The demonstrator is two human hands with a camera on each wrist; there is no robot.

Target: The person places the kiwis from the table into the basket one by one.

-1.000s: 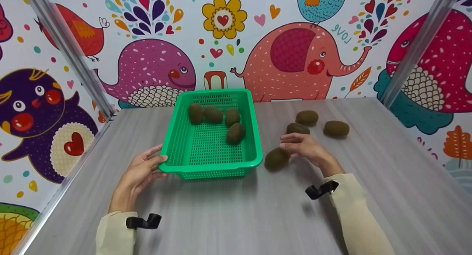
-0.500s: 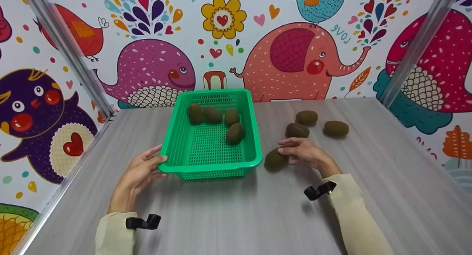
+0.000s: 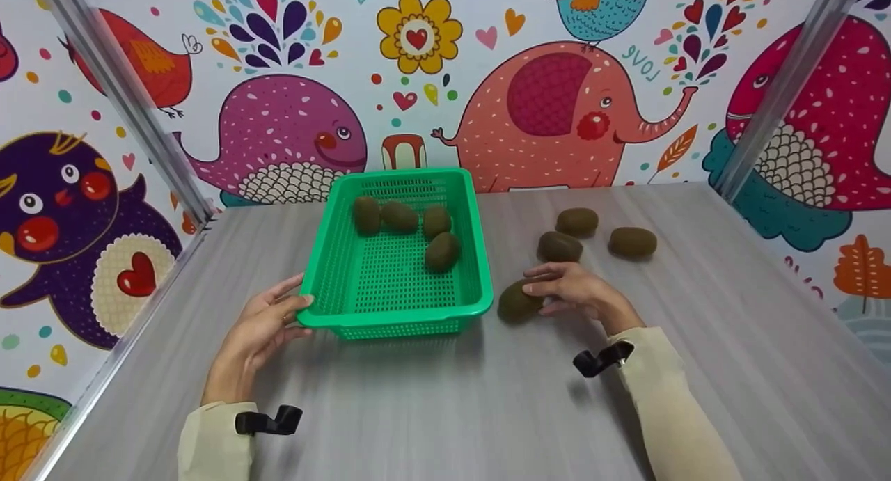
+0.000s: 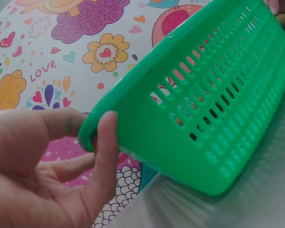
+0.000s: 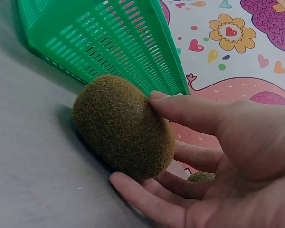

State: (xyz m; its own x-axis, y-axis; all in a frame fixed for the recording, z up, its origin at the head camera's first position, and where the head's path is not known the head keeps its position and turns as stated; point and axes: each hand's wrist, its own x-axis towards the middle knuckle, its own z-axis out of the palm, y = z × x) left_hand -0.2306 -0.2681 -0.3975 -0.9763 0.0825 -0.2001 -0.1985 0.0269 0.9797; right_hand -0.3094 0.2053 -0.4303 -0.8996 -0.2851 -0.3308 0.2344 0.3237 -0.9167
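My left hand (image 3: 263, 326) pinches the near left corner of a green plastic basket (image 3: 390, 318). In the left wrist view, thumb and fingers sit on both sides of its rim (image 4: 92, 121). Several brown kiwis lie inside, among them one kiwi (image 3: 443, 252) by the right wall. To the right of the basket, my right hand (image 3: 574, 291) holds a fuzzy kiwi (image 5: 121, 126) at the tabletop, fingers on its upper and lower sides. Part of that kiwi is covered by the fingers in the head view.
Behind my right hand, three more kiwis rest on the grey wood-grain table (image 3: 418, 411): a near kiwi (image 3: 560, 247), a far kiwi (image 3: 577, 222) and a right kiwi (image 3: 632, 243). A wall (image 3: 418, 105) with cartoon animals rises behind, between metal posts.
My right hand has moved slightly left and its fingers have come over the near kiwi, which they now hold. The left hand and basket stay in place.
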